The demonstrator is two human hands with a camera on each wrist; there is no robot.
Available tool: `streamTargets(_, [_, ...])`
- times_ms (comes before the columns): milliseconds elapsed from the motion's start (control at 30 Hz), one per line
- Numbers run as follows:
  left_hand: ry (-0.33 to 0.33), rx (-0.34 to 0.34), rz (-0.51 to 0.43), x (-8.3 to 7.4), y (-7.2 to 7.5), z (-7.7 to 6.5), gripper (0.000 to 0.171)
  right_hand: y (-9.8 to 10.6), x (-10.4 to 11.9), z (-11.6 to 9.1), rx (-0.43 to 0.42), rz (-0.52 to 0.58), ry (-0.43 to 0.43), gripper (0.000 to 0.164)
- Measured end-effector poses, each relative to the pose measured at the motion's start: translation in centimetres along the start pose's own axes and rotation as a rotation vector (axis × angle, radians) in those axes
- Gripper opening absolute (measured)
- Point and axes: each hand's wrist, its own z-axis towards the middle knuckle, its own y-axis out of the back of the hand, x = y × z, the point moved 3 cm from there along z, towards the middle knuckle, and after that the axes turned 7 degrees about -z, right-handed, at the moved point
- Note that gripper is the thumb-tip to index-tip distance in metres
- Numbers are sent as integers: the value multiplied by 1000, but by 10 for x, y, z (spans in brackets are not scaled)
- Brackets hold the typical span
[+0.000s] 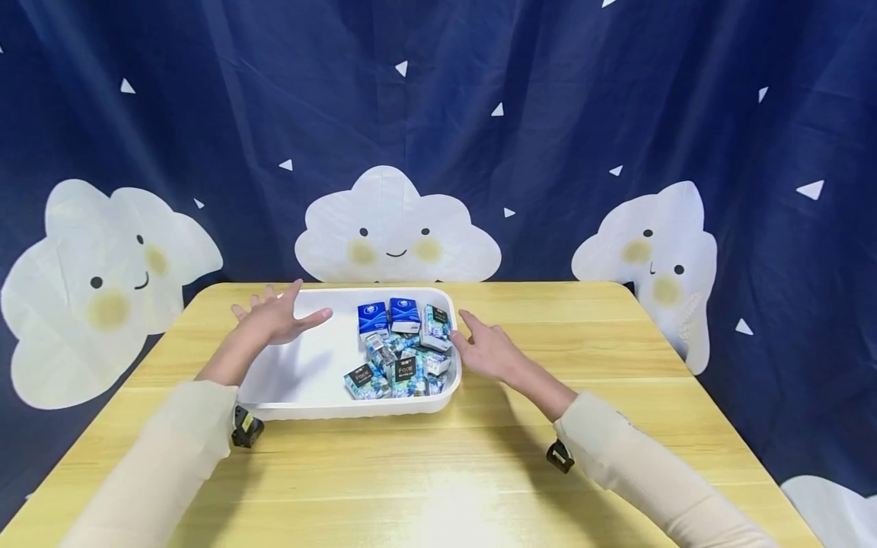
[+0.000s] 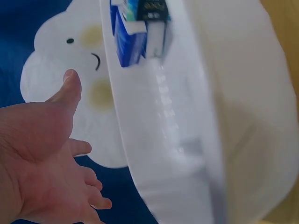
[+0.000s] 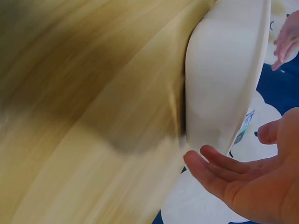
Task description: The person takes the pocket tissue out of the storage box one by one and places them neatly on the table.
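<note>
A white plastic tray (image 1: 301, 411) stands on the wooden table. Gathered in its right half are several small tissue packs (image 1: 409, 373) with blue floral wrappers and black labels, plus two plain dark-blue packs (image 1: 405, 313) at the back. My left hand (image 1: 272, 313) is over the tray's left end, fingers spread and holding nothing; the left wrist view shows its thumb (image 2: 70, 86) extended. Beside the tray's right end is my right hand (image 1: 489, 350), its fingers extended close to the rim; in the right wrist view its fingertips (image 3: 194, 161) are near the outer wall, contact unclear.
The light wooden table (image 1: 582, 335) extends to both sides and in front of the tray. Behind it hangs a dark-blue curtain (image 1: 438, 91) printed with smiling clouds and white triangles. Black wrist cameras (image 1: 247, 428) sit at both cuffs.
</note>
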Motion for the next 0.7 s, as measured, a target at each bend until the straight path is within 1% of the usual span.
streamTargets(133, [40,39,-10,15,1,0,111,-1,3,0,-14,27,11,57])
streamTargets(200, [42,66,-25,22,1,1,112,-2,3,-1,-19,35,16,56])
streamTargets(367, [22,130,-84,30,4,0,112,-4,4,-1,-24,45,20,54])
streamTargets(467, [49,148,-98,36,7,-1,112,-7,3,-1,-26,47,28,53])
streamTargets(600, [86,140,-102,43,10,0,106,-7,3,-2,-31,42,48,52])
streamTargets(700, [118,150,-143,47,12,1,92,-7,4,-3,-39,39,56,51])
